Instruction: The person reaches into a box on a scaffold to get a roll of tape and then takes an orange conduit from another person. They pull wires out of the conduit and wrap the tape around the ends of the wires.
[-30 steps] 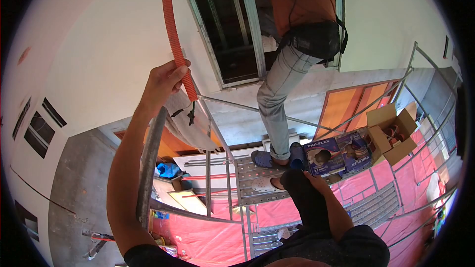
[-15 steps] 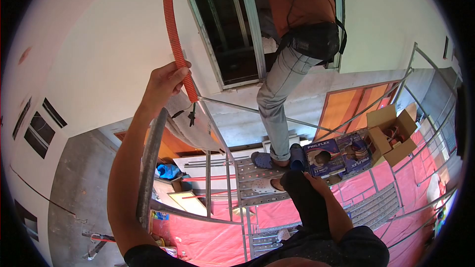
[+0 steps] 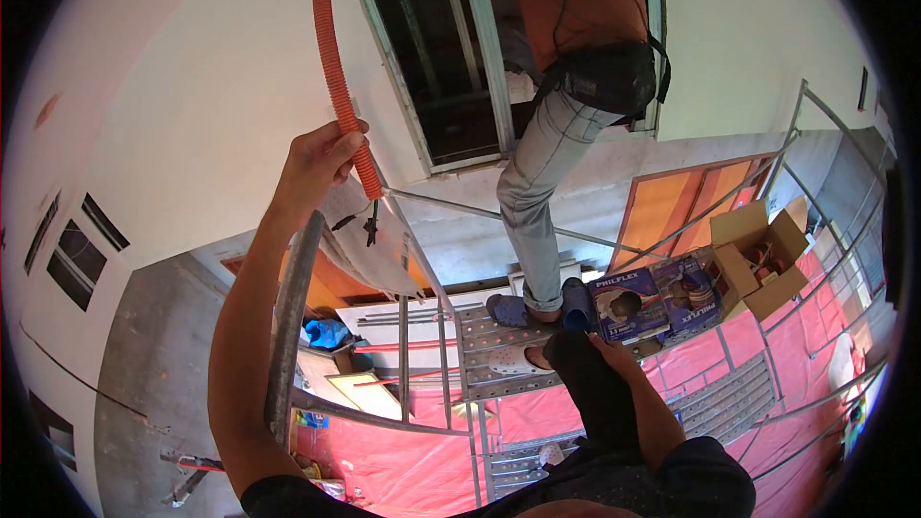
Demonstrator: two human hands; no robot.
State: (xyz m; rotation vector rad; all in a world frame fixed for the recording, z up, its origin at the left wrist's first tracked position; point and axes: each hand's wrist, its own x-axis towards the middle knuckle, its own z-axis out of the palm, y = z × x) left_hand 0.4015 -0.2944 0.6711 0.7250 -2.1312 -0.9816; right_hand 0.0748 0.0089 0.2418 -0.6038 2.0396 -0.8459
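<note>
My left hand is raised, thumb and fingers closed around an orange corrugated conduit near its lower end. The conduit runs up past the top of the head view. Dark wire ends hang out below its opening. My right hand lies on my bent knee and holds nothing that I can see; its fingers are partly hidden. Close beside it are blue PHILFLEX boxes on the scaffold platform.
A co-worker stands on the platform, leaning into the window. At the right sits an open cardboard box with coils inside. Scaffold tubes pass beside my left arm. Red sheeting lies far below.
Almost nothing differs. The dark wire ends under the conduit have swung very slightly; both hands keep their places.
</note>
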